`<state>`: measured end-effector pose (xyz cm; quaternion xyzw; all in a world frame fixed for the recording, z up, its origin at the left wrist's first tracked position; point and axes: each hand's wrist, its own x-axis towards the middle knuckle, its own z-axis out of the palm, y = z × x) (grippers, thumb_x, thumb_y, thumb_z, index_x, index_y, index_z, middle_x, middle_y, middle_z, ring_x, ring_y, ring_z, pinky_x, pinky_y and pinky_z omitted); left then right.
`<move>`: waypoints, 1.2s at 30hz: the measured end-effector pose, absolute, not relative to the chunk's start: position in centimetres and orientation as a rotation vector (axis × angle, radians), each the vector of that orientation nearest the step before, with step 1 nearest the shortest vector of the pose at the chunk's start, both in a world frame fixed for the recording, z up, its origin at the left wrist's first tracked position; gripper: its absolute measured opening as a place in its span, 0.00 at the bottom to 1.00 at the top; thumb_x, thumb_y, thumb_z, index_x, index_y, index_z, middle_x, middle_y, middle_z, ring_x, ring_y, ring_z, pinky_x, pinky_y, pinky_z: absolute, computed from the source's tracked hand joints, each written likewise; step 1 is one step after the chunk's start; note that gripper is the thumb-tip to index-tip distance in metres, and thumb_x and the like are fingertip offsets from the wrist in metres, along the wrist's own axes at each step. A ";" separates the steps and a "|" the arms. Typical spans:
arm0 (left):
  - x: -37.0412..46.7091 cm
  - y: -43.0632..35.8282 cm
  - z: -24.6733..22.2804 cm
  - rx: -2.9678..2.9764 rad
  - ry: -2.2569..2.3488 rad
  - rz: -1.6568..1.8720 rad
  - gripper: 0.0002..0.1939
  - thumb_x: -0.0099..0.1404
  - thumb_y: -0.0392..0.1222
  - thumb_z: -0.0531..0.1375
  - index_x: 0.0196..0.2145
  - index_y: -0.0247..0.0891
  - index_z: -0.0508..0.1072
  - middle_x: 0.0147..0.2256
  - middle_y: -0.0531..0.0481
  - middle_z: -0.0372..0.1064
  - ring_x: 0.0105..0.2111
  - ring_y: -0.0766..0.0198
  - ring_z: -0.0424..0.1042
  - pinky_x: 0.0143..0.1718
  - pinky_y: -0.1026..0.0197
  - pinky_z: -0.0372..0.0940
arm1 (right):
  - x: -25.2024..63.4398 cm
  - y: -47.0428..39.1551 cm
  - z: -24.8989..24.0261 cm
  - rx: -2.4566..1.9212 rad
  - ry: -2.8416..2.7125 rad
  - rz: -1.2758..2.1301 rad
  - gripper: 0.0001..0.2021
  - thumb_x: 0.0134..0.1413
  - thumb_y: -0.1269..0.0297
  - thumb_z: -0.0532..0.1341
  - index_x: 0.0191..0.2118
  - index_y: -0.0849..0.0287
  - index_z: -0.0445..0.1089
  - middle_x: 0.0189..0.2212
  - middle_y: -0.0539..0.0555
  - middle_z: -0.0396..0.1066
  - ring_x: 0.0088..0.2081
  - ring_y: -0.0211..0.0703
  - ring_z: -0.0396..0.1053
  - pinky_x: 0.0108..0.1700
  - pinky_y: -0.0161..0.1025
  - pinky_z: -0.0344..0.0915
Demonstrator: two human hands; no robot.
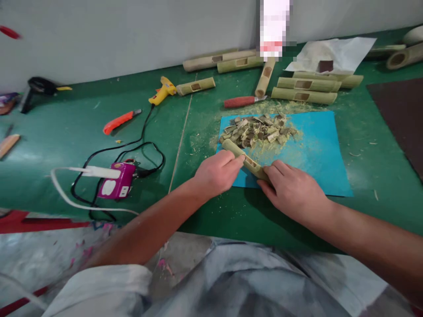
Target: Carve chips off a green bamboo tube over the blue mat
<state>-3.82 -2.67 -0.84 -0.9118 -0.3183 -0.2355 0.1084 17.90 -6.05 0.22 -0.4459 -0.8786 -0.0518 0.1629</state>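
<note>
A bamboo tube with a cut-out window in its side slants over the front left part of a blue sheet. My left hand is closed around its middle, thumb beside the window. At the lower right end, my right hand grips the tube with fingers on top and thumb beneath. Just behind it lies a heap of bamboo chips with pale green dust. Beyond the sheet rests a red-handled knife. Part of the tube's near side is hidden by my fingers.
More windowed bamboo tubes lie at the back, some under white paper. Leftward on the green table are a yellow glue gun, an orange box cutter and a purple power adapter with looping cords. A dark board lies right.
</note>
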 end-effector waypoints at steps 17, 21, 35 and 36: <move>-3.3 -2.8 -0.7 -2.622 -0.868 -0.687 0.10 0.73 0.34 0.51 0.45 0.30 0.71 0.24 0.53 0.63 0.26 0.66 0.62 0.27 0.62 0.56 | 17.8 -6.0 0.2 -1.241 -2.495 -0.210 0.07 0.59 0.66 0.59 0.30 0.59 0.68 0.25 0.52 0.65 0.27 0.43 0.63 0.29 0.40 0.54; -3.4 -2.8 -0.7 -2.605 -0.891 -0.674 0.11 0.73 0.34 0.51 0.46 0.30 0.71 0.24 0.52 0.63 0.26 0.66 0.62 0.28 0.62 0.56 | 17.8 -6.1 0.2 -1.244 -2.501 -0.215 0.08 0.60 0.65 0.59 0.30 0.59 0.68 0.25 0.52 0.65 0.27 0.43 0.63 0.29 0.40 0.54; -3.5 -3.0 -0.7 -2.618 -0.895 -0.634 0.12 0.73 0.35 0.49 0.46 0.30 0.71 0.24 0.52 0.64 0.25 0.66 0.63 0.26 0.62 0.58 | 17.6 -6.2 0.1 -1.245 -2.505 -0.219 0.07 0.60 0.66 0.59 0.31 0.60 0.69 0.25 0.52 0.66 0.27 0.43 0.64 0.29 0.40 0.55; -3.5 -3.0 -0.7 -2.629 -0.885 -0.633 0.12 0.74 0.35 0.49 0.46 0.31 0.70 0.24 0.52 0.64 0.25 0.66 0.63 0.26 0.62 0.58 | 17.6 -6.2 0.1 -1.241 -2.509 -0.216 0.07 0.60 0.66 0.59 0.31 0.60 0.69 0.25 0.52 0.66 0.27 0.43 0.64 0.29 0.40 0.55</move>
